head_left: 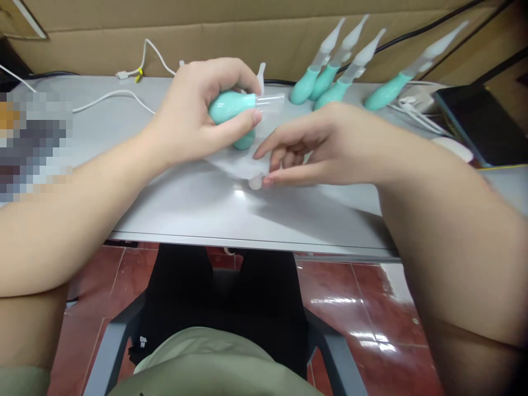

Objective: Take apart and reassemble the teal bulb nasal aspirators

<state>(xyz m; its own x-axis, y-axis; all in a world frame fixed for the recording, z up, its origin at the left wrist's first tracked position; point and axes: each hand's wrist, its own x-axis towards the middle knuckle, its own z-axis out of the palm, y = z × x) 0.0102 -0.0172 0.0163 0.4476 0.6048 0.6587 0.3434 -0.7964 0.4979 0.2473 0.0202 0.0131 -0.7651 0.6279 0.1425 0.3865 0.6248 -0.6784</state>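
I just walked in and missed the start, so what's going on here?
A person's left hand holds a teal bulb with a clear tube on it. The right hand has its thumb at a small translucent piece; whether it grips it is unclear. Four tilted teal bulbs with white tips are farther back.

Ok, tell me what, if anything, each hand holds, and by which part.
Left hand: a bulb, by its green body, near the clear tube. Right hand: at a small white piece; whether it grips that can't be told.
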